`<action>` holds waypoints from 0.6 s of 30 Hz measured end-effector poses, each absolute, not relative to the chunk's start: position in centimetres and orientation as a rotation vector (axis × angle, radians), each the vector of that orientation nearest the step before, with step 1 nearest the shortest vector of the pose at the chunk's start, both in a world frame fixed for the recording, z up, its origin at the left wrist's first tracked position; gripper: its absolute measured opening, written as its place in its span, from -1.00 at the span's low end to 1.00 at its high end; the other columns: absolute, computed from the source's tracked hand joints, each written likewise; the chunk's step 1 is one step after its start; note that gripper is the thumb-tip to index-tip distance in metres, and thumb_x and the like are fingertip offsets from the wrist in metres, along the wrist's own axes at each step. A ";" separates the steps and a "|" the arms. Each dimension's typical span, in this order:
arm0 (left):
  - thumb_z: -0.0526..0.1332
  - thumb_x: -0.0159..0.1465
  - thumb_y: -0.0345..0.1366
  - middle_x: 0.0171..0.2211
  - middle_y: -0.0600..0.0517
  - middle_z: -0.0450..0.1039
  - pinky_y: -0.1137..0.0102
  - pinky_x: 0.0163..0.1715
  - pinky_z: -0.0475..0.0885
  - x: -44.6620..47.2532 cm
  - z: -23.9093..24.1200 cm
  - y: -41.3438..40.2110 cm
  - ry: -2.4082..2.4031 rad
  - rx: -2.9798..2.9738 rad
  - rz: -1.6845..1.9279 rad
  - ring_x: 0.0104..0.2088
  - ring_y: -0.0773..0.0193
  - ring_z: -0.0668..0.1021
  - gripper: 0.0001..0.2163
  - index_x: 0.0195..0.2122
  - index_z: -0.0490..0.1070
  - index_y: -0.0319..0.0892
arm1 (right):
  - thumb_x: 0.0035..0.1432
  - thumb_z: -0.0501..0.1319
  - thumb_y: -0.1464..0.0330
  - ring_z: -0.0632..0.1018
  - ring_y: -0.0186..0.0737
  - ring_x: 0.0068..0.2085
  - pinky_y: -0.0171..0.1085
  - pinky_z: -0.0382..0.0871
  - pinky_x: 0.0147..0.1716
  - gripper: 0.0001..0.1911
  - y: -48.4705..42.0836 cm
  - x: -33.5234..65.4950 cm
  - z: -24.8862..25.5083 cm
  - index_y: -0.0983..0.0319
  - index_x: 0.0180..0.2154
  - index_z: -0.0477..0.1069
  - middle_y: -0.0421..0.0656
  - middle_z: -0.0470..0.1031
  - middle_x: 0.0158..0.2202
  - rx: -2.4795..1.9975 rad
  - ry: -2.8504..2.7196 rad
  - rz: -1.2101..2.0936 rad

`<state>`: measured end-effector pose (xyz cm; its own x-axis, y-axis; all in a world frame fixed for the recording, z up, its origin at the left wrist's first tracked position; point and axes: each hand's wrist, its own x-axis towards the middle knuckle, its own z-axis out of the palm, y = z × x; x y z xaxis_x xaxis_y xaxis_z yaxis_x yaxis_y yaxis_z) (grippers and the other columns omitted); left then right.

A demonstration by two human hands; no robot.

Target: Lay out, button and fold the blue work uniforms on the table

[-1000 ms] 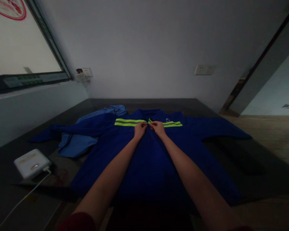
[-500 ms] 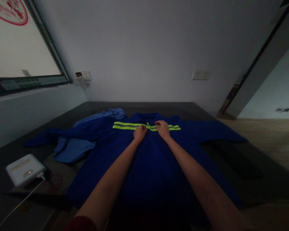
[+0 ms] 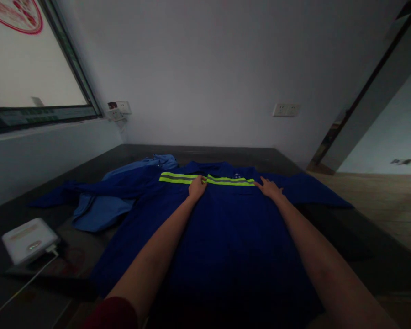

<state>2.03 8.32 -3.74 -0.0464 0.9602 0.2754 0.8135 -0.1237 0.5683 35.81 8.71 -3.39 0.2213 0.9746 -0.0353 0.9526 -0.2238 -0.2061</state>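
A dark blue work jacket (image 3: 226, 228) with a yellow-green reflective band (image 3: 178, 178) across the chest lies spread flat on a dark table (image 3: 380, 256). My left hand (image 3: 197, 186) rests on the jacket's front at the middle of the band, its fingers curled in and pinching the cloth. My right hand (image 3: 269, 188) lies flat on the jacket near the right end of the band, fingers stretched out and holding nothing.
A lighter blue garment (image 3: 102, 208) lies crumpled under the jacket's left sleeve. A white box-shaped device (image 3: 29, 240) with a white cable sits at the table's left front. Wall sockets (image 3: 286, 109) hang on the far wall. A window is at the left, a doorway at the right.
My right hand has let go at the centre of the jacket front and slid right along the band, opening flat. My left hand has stayed near the centre.
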 end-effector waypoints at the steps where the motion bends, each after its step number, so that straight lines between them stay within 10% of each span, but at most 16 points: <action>1: 0.13 0.23 -0.31 -0.22 -0.05 0.52 0.43 -0.31 0.36 2.0 -3.7 8.5 1.893 2.009 0.912 -0.24 0.23 0.54 -0.82 -0.15 0.38 -0.18 | 0.21 -0.27 -0.10 -0.02 0.22 0.30 0.42 -0.15 0.08 -0.23 8.9 35.9 -3.5 0.16 0.30 -0.09 0.02 -0.08 0.34 -2.363 -1.826 0.231; 10: 0.20 0.18 -0.37 -0.15 -0.05 0.49 0.36 -0.08 0.38 -1.0 -2.0 5.8 1.586 2.285 0.747 -0.12 0.22 0.51 -0.76 -0.10 0.40 -0.19 | 0.26 -0.22 -0.02 0.00 0.15 0.30 0.27 -0.07 0.14 -0.29 6.1 34.4 -2.1 0.26 0.26 0.04 0.10 0.02 0.30 -2.172 -1.896 -0.101; 18: -0.06 0.32 0.01 0.28 0.02 0.08 -0.25 0.11 -0.02 -5.4 -3.2 -2.1 1.806 2.486 0.358 0.28 -0.07 0.08 -0.57 0.20 0.14 0.18 | 0.20 -0.20 -0.12 0.02 0.25 0.29 0.31 0.00 0.10 -0.32 -0.8 30.1 -3.4 -0.02 0.26 0.03 -0.09 -0.05 0.34 -1.968 -2.314 0.052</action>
